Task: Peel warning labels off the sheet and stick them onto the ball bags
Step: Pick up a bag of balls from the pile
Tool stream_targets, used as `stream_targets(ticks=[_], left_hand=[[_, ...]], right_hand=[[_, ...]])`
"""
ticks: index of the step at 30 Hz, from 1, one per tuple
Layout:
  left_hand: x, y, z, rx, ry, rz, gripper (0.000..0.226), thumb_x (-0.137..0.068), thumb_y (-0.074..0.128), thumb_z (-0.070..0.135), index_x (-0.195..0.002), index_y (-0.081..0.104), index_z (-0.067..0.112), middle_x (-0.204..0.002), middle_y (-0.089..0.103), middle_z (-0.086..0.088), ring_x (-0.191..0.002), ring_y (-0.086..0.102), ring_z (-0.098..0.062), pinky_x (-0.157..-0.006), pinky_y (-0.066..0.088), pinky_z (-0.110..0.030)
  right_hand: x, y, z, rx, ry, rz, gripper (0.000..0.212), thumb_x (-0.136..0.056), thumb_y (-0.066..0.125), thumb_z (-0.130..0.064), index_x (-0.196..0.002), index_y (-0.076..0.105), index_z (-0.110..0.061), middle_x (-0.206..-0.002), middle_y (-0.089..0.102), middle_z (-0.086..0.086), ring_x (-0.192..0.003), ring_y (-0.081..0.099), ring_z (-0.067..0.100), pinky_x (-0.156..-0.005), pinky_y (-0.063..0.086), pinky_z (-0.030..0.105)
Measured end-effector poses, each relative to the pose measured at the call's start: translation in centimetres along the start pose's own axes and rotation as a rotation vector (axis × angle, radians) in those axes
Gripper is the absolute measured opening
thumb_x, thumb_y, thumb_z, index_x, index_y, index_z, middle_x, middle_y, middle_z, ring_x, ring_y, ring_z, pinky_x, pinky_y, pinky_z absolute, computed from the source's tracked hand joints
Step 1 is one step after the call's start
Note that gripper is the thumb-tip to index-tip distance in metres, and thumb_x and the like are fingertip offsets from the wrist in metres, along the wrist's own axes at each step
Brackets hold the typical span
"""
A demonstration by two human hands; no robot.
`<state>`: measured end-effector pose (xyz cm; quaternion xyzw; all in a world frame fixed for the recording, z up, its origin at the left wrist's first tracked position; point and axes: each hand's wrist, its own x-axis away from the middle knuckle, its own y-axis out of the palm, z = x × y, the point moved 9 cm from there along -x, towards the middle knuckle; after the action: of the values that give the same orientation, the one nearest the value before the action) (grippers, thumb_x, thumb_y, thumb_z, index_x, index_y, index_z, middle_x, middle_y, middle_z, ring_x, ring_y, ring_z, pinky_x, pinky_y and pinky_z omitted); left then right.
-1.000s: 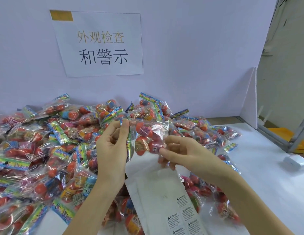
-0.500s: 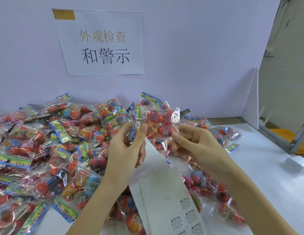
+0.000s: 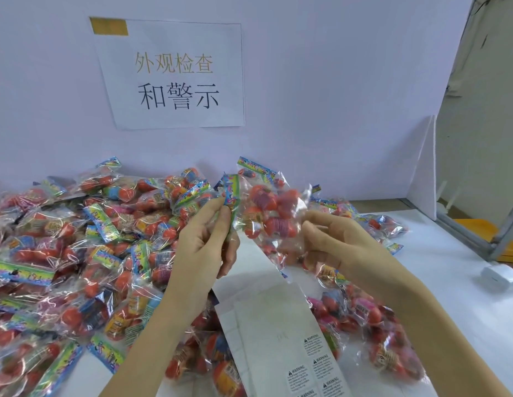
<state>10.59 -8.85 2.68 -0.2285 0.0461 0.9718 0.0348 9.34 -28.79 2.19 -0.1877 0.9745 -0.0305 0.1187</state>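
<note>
A clear ball bag [image 3: 271,216] with red and orange balls and a colourful header hangs in the air between my hands. My left hand [image 3: 205,242] pinches its header end between thumb and fingers. My right hand [image 3: 332,242] grips the bag's other end with curled fingers. Below them on the table lies the white label sheet [image 3: 278,339], with several warning labels [image 3: 312,368] left at its near end.
A big heap of ball bags [image 3: 77,253] covers the table's left side and back. More ball bags [image 3: 372,333] lie to the right of the sheet. A white foam wall with a paper sign [image 3: 175,75] stands behind. A small white box [image 3: 500,275] sits at the right.
Both hands have lifted the bag higher and turned it; the header end is now upright in my left hand, and my right hand has shifted to the bag's right end.
</note>
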Motion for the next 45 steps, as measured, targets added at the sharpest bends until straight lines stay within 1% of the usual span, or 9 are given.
stream_targets(ticks=[3, 6, 10, 14, 25, 30, 34, 38, 45], left_hand=[[0.2, 0.7, 0.6, -0.009, 0.008, -0.061, 0.025, -0.106, 0.052, 0.032, -0.089, 0.069, 0.035, -0.051, 0.037, 0.001, -0.043, 0.027, -0.012, -0.042, 0.029, -0.018], [0.5, 0.8, 0.9, -0.071, 0.024, -0.037, 0.033, -0.108, 0.053, 0.039, -0.077, 0.065, 0.039, -0.056, 0.034, 0.008, -0.049, 0.028, -0.009, -0.049, 0.029, -0.016], [0.5, 0.9, -0.5, -0.084, -0.112, -0.017, 0.053, -0.079, 0.063, 0.081, -0.107, 0.060, 0.036, -0.066, 0.059, 0.004, -0.059, 0.053, -0.018, -0.064, 0.048, -0.030], [0.9, 1.5, -1.2, -0.153, -0.178, 0.011, 0.063, -0.070, 0.083, 0.063, -0.102, 0.066, 0.011, -0.083, 0.079, 0.001, -0.071, 0.075, -0.013, -0.080, 0.052, -0.031], [0.8, 0.9, -1.4, 0.190, -0.205, 0.087, 0.033, -0.082, 0.080, 0.044, -0.104, 0.081, 0.019, -0.094, 0.073, -0.005, -0.078, 0.065, -0.023, -0.080, 0.055, -0.036], [0.8, 2.7, 0.1, -0.027, -0.042, -0.098, 0.040, -0.081, 0.080, 0.040, -0.107, 0.068, 0.067, -0.108, 0.073, 0.030, -0.080, 0.074, -0.005, -0.076, 0.056, -0.012], [0.5, 1.6, -0.8, -0.010, -0.077, -0.064, 0.051, -0.075, 0.090, 0.046, -0.120, 0.068, 0.060, -0.114, 0.071, 0.024, -0.089, 0.072, -0.009, -0.081, 0.057, -0.016], [0.3, 1.8, -2.0, 0.193, -0.178, -0.089, 0.070, -0.068, 0.095, 0.042, -0.133, 0.068, 0.047, -0.103, 0.066, 0.013, -0.091, 0.066, -0.014, -0.095, 0.057, -0.032], [0.6, 3.0, -2.2, 0.463, -0.232, -0.173, 0.064, -0.078, 0.082, 0.030, -0.139, 0.066, 0.039, -0.076, 0.056, 0.006, -0.071, 0.055, -0.011, -0.074, 0.055, -0.022]], right_hand=[[-0.2, 0.2, 0.0, 0.083, -0.015, 0.094, 0.026, -0.086, 0.065, -0.073, -0.088, 0.073, -0.049, -0.072, 0.065, -0.019, -0.066, 0.060, 0.007, -0.074, 0.053, 0.026], [-0.4, 0.9, -0.5, 0.065, -0.075, 0.149, 0.016, -0.091, 0.070, -0.052, -0.077, 0.075, -0.047, -0.069, 0.072, -0.015, -0.060, 0.063, 0.002, -0.058, 0.048, 0.012], [-0.3, 0.6, -0.1, -0.061, -0.054, 0.241, 0.024, -0.087, 0.077, -0.046, -0.100, 0.080, -0.026, -0.094, 0.080, 0.004, -0.082, 0.076, 0.021, -0.074, 0.062, 0.027], [-0.3, 0.5, 0.7, -0.182, 0.007, 0.306, 0.031, -0.090, 0.073, -0.045, -0.105, 0.080, -0.019, -0.103, 0.079, 0.013, -0.091, 0.076, 0.028, -0.080, 0.064, 0.038], [-0.8, 2.4, 1.7, -0.384, 0.100, 0.199, 0.045, -0.101, 0.064, -0.044, -0.104, 0.080, -0.002, -0.109, 0.076, 0.022, -0.095, 0.069, 0.027, -0.083, 0.060, 0.032], [-0.7, 1.6, 2.1, -0.362, 0.104, 0.263, 0.041, -0.104, 0.055, -0.036, -0.104, 0.081, -0.004, -0.111, 0.076, 0.022, -0.098, 0.073, 0.026, -0.085, 0.060, 0.031], [-0.7, 1.7, 2.2, -0.468, 0.119, 0.229, 0.040, -0.102, 0.052, -0.033, -0.106, 0.079, -0.004, -0.112, 0.074, 0.023, -0.099, 0.070, 0.031, -0.088, 0.059, 0.038], [-0.8, 2.3, 2.2, -0.591, 0.127, 0.163, 0.037, -0.105, 0.047, -0.027, -0.097, 0.079, -0.012, -0.105, 0.074, 0.018, -0.095, 0.069, 0.031, -0.088, 0.053, 0.041], [-0.9, 2.6, 1.9, -0.646, 0.104, 0.128, 0.035, -0.100, 0.046, -0.022, -0.090, 0.076, -0.009, -0.104, 0.074, 0.020, -0.094, 0.065, 0.035, -0.085, 0.052, 0.042]])
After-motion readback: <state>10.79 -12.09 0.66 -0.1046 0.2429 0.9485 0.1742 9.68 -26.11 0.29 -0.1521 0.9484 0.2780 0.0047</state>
